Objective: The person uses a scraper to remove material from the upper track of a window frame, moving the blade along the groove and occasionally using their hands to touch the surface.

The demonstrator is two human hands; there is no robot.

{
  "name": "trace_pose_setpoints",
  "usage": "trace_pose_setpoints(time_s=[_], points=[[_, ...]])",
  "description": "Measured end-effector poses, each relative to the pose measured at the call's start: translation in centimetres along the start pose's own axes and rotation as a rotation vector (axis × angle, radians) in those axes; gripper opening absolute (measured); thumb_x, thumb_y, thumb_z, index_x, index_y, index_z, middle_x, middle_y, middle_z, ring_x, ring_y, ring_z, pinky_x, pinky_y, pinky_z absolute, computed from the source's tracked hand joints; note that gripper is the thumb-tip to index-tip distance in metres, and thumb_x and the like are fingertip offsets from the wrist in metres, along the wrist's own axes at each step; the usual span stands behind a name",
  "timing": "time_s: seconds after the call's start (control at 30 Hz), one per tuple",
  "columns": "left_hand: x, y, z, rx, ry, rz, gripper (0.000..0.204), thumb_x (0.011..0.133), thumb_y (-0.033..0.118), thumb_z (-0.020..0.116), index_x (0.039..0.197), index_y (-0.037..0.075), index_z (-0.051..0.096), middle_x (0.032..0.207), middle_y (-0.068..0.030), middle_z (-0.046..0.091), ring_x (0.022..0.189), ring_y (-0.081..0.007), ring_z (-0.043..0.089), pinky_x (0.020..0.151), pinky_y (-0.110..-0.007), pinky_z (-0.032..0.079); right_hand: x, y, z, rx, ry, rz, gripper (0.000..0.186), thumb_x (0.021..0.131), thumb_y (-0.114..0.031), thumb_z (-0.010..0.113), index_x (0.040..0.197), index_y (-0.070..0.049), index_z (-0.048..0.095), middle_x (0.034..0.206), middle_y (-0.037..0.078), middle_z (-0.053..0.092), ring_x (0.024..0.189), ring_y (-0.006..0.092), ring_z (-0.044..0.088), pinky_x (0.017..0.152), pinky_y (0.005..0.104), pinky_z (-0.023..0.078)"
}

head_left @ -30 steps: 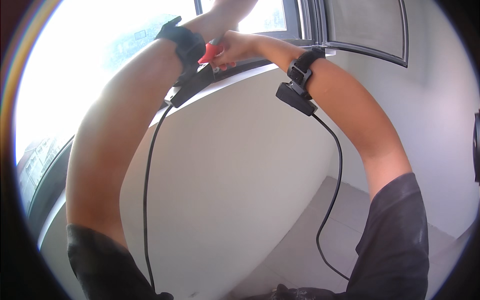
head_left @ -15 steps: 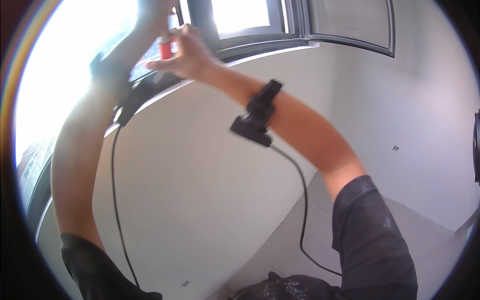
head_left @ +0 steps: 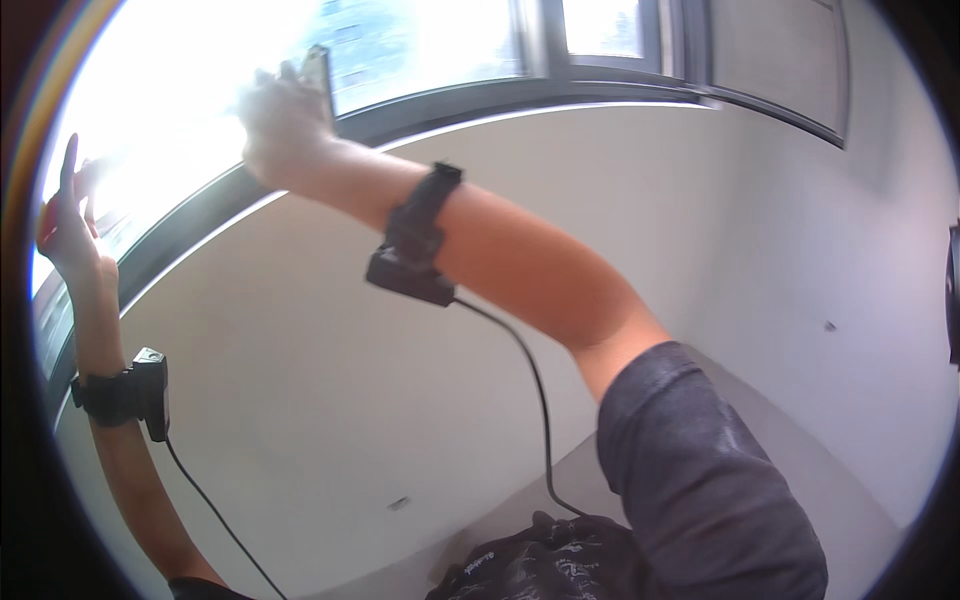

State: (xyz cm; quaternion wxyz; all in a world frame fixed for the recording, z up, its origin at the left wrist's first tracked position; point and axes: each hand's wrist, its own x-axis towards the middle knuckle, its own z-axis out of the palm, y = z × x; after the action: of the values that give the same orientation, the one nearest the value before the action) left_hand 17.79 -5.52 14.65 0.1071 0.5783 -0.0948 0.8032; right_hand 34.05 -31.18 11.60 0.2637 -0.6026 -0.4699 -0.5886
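Note:
My left hand (head_left: 72,240) is raised at the far left against the bright window. One finger points up, and the others curl round a small red thing (head_left: 47,218), mostly hidden by the hand and glare. Up at the window frame (head_left: 450,105), my right hand (head_left: 288,130) is closed on a narrow, flat, dark-edged thing (head_left: 319,80) that stands upright past the fingers. Motion and backlight blur these fingers, so its kind does not show. The window glass (head_left: 430,50) lies behind the right hand.
Each forearm wears a black strapped device (head_left: 410,245) with a cable (head_left: 540,400) hanging down. An opened window sash (head_left: 780,60) juts out at the upper right. Below the window is a pale wall (head_left: 300,380), with grey floor (head_left: 590,470) at its foot.
My hands, close together around a red cylinder before, are now apart. The left has moved down and far left; the right has shifted left along the window. The view has turned left.

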Motion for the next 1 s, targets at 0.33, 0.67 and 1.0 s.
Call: trace_pose_setpoints(time_s=[0.33, 0.67, 1.0], points=[[-2.1, 0.8, -8.6, 0.636, -0.654, 0.405, 0.041, 0.094, 0.044, 0.058, 0.108, 0.005, 0.061, 0.082, -0.0144, 0.066, 0.068, -0.0293, 0.065, 0.060, -0.038, 0.052, 0.3, -6.0, 4.8, -0.067, -0.140, 0.067, 0.012, 0.069, -0.006, 0.064, 0.080, -0.008, 0.069, 0.099, 0.011, 0.059, 0.107, 0.0298, 0.048, 0.092, 0.0429, 0.036], [-5.7, 1.8, -9.9, 0.599, -0.970, 0.276, 0.032, 0.100, 0.032, 0.051, 0.097, 0.001, 0.058, 0.081, -0.0165, 0.070, 0.072, -0.0307, 0.071, 0.058, -0.035, 0.056, -1.4, -10.7, 7.3, -0.167, -0.105, 0.235, 0.018, 0.073, -0.023, 0.061, 0.077, -0.011, 0.074, 0.091, 0.013, 0.067, 0.105, 0.0291, 0.050, 0.092, 0.0447, 0.033], [-5.9, 1.5, -10.1, 0.723, -0.840, 0.474, 0.030, 0.099, 0.031, 0.056, 0.095, 0.001, 0.060, 0.062, -0.0126, 0.065, 0.058, -0.0265, 0.069, 0.047, -0.028, 0.053, -1.2, -10.4, 6.3, -0.038, -0.284, 0.299, 0.017, 0.075, -0.017, 0.058, 0.076, -0.006, 0.072, 0.094, 0.015, 0.065, 0.106, 0.0304, 0.048, 0.097, 0.0464, 0.036]])
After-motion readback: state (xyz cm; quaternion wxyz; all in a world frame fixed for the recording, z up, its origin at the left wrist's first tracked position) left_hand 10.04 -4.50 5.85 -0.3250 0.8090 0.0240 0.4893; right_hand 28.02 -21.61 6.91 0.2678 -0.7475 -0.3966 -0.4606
